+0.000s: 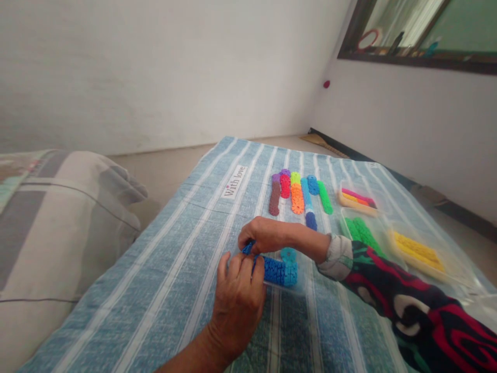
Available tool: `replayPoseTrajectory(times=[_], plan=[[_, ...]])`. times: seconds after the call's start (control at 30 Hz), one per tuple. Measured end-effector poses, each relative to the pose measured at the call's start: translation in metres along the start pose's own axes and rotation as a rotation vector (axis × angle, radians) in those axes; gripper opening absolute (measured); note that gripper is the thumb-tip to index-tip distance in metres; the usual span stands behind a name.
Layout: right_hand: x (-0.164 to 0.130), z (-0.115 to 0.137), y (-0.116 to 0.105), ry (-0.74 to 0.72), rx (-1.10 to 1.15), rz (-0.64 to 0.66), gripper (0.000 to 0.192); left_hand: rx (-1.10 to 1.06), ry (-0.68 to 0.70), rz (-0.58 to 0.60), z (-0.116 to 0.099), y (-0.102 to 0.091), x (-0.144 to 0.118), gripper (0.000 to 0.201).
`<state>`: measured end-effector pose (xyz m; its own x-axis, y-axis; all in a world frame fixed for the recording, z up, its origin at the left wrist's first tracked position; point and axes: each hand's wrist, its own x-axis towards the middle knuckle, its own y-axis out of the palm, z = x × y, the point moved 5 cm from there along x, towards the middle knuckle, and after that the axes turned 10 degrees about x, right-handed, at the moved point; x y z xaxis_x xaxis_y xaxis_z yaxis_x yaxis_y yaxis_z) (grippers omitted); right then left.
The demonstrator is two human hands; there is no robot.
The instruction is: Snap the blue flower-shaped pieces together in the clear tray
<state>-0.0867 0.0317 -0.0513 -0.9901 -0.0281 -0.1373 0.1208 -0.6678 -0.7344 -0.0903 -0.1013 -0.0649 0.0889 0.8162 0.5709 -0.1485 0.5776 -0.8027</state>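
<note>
While our left hand (240,295) rests at the left end of the blue disc row (276,271), whether gripping we cannot tell, our right hand (264,235) pinches discs (249,247) just beyond it; from both hands the row stretches rightward, its long axis sideways, inside a clear box (289,289).

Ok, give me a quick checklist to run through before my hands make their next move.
1. Left hand at the left end of the blue discs: ok.
2. Right hand at that same end: ok.
3. Firm grip on a disc: cannot tell; the hands cover it.
4. Every disc here lined up in the row: not ok; a teal disc shows its face just beyond it.
5. Right forearm clear of the dark blue discs: cannot tell; they meet in this view.
6. Yellow pieces boxed: ok.
</note>
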Motion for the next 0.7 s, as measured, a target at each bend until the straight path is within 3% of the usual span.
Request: replayPoseTrajectory(times=[0.47,0.7], plan=[[-0.005,0.001,0.006,0.009,0.126,0.018,0.024,-0.023,0.002,-0.038,-0.001,-0.007,-0.001,0.021],[-0.024,0.007,0.013,0.011,0.061,-0.134,0.030,-0.058,-0.009,-0.036,0.000,-0.008,0.000,0.018]])
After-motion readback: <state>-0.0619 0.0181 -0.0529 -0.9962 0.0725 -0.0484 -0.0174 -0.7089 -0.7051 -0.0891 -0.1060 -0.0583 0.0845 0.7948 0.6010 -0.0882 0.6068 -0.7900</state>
